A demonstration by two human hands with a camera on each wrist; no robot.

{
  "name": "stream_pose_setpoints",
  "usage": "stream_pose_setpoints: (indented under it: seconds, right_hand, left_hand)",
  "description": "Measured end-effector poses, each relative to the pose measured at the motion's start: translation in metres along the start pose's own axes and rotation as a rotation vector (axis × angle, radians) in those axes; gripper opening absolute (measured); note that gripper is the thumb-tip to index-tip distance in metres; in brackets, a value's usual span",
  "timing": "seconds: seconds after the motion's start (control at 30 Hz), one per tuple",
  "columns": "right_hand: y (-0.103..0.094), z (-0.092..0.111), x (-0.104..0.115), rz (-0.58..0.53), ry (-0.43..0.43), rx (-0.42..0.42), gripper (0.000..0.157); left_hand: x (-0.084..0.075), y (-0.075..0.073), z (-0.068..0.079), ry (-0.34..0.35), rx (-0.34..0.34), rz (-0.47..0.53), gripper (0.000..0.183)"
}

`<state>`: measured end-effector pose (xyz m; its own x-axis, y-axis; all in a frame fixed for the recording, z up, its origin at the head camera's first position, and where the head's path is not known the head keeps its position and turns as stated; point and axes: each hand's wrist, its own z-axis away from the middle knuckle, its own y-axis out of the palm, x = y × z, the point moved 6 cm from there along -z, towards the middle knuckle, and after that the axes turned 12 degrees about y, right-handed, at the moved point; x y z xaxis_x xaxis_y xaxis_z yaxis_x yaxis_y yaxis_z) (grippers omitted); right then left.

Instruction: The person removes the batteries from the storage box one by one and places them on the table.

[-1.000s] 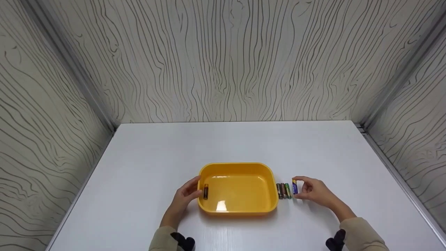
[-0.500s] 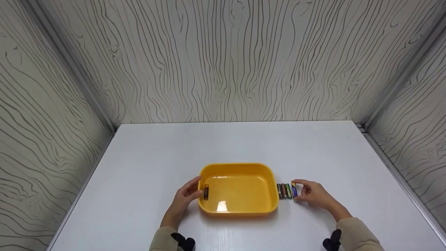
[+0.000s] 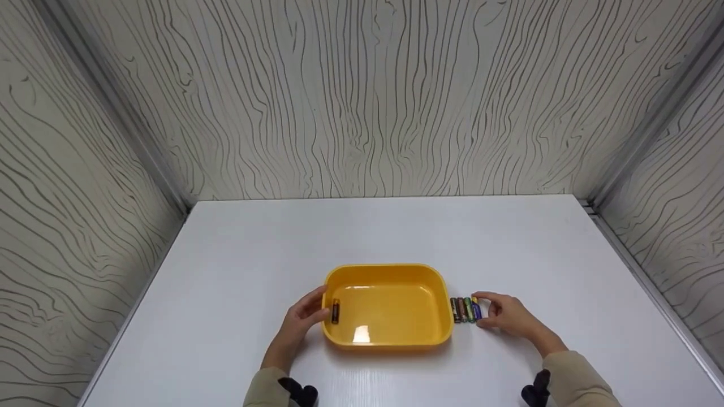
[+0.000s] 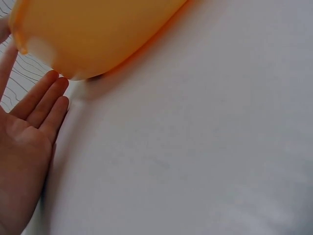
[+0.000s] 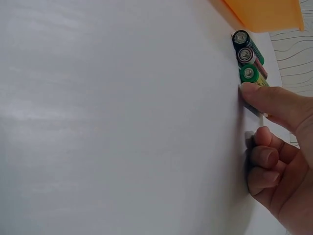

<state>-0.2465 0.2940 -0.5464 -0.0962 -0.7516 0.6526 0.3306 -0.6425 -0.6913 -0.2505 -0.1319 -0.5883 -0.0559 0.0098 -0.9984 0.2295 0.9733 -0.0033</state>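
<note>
A yellow plastic tray point(image 3: 396, 345) stands on the white table. My left hand point(image 3: 300, 315) holds its left rim, thumb over the edge; in the left wrist view the other fingers point(image 4: 46, 100) lie straight near the tray's outer wall. Inside, by that wall, lies a black and orange battery point(image 3: 335, 311). At the tray's right, a dark battery point(image 3: 455, 310), a brown battery point(image 3: 462, 310) and a green battery point(image 3: 469, 310) lie side by side. My right hand point(image 3: 508, 315) pinches a blue and yellow battery point(image 3: 476, 310) by its ends, right beside the green one; my thumb mostly hides it in the right wrist view.
The white table point(image 3: 249, 243) reaches back to a wood-patterned wall panel point(image 3: 362, 102). Similar panels with grey metal corner posts point(image 3: 113, 107) stand at the left and right sides. A black strap piece point(image 3: 536, 390) sits at each sleeve cuff.
My right hand has moved left and slightly down with the blue and yellow battery, bringing it up against the green one. The left hand and the tray have hardly moved.
</note>
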Motion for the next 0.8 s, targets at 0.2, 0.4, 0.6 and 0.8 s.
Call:
stream_pose_setpoints:
  seconds: [0.2, 0.4, 0.6, 0.8]
  right_hand:
    - [-0.001, 0.000, 0.000, 0.000, 0.024, 0.007, 0.066]
    - [-0.005, 0.000, 0.005, 0.009, 0.020, -0.001, 0.066]
    - [-0.012, 0.002, 0.022, 0.008, -0.047, -0.031, 0.059]
    - [-0.014, 0.005, 0.043, 0.003, -0.135, -0.054, 0.050]
  left_hand:
    - [-0.002, 0.001, 0.000, 0.005, 0.005, -0.013, 0.060]
    - [-0.003, 0.001, 0.000, 0.004, 0.016, 0.003, 0.060]
    - [-0.001, 0.000, 0.000, 0.001, 0.022, 0.016, 0.061]
    - [0.000, 0.000, 0.000, 0.004, 0.016, 0.002, 0.061]
